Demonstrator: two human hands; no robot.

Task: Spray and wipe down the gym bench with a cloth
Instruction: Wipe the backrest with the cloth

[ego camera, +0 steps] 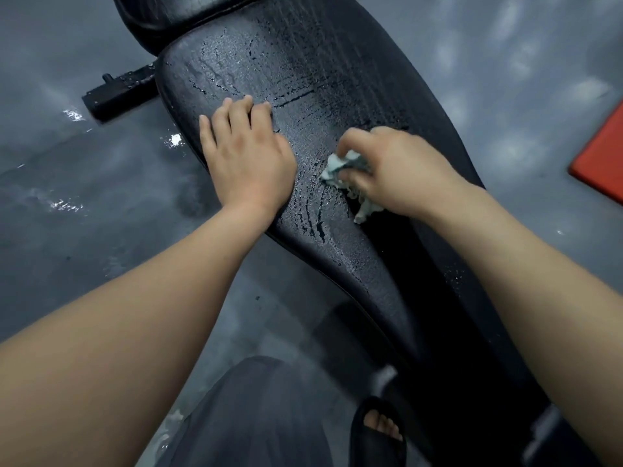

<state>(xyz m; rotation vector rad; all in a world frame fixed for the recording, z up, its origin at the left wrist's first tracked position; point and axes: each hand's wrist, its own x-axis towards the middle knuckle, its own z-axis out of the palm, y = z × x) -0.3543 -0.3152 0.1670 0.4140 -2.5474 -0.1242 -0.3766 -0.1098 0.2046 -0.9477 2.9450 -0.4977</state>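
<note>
Black bench (337, 79) wet | left hand (246, 156) flat | right hand (397, 170) clutches cloth (340, 165), mostly hidden

The bench (320, 79) was long, black and padded, with a textured cover. It ran diagonally, and its surface was wet with droplets and streaks. The cloth (340, 166), small, pale blue-white and crumpled, lay against the middle of the pad, gripped by the right hand (394, 170).
</note>
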